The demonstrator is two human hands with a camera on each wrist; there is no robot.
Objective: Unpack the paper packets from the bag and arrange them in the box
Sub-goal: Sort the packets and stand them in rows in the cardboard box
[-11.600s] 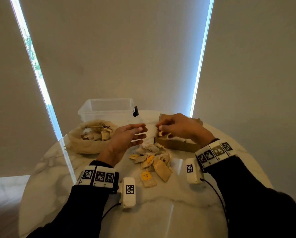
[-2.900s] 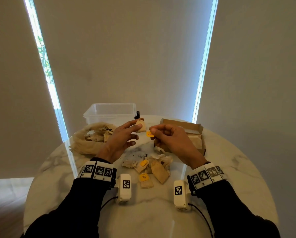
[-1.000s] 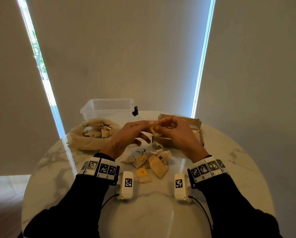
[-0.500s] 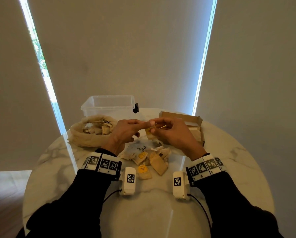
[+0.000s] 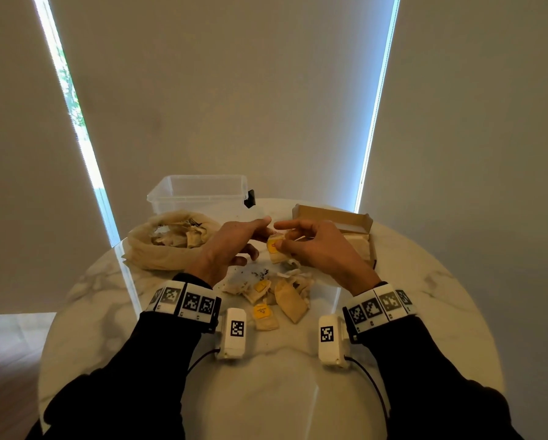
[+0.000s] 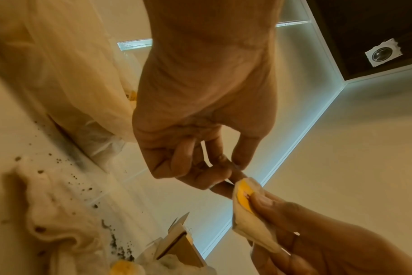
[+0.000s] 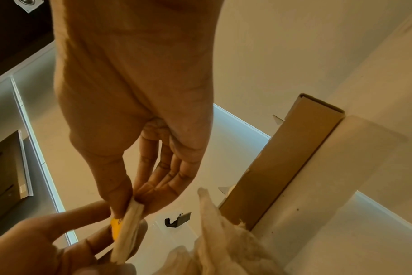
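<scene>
Over the round white marble table [image 5: 425, 312] in the head view, a small beige paper packet with a yellow tag [image 5: 275, 249] is pinched by the right hand [image 5: 317, 246], just in front of the open brown cardboard box [image 5: 358, 223]; the left hand [image 5: 231, 242] is stretched toward it with fairly straight fingers, tips close to the packet. More loose packets [image 5: 285, 296] are scattered between the wrists, a crumpled beige cloth bag [image 5: 164, 249] with packets inside sits to the left, and a clear plastic tub [image 5: 199, 192] is parked behind it. From the left wrist, the left hand [image 6: 200, 121] is seen with fingers loosely curled, tips right at the packet [image 6: 247, 210]; whether it's actually gripped can't be told. From the right wrist, the packet [image 7: 127, 228] is clamped edge-on between the right thumb and fingers [image 7: 167, 178], with the cardboard box [image 7: 282, 163] beside it.
</scene>
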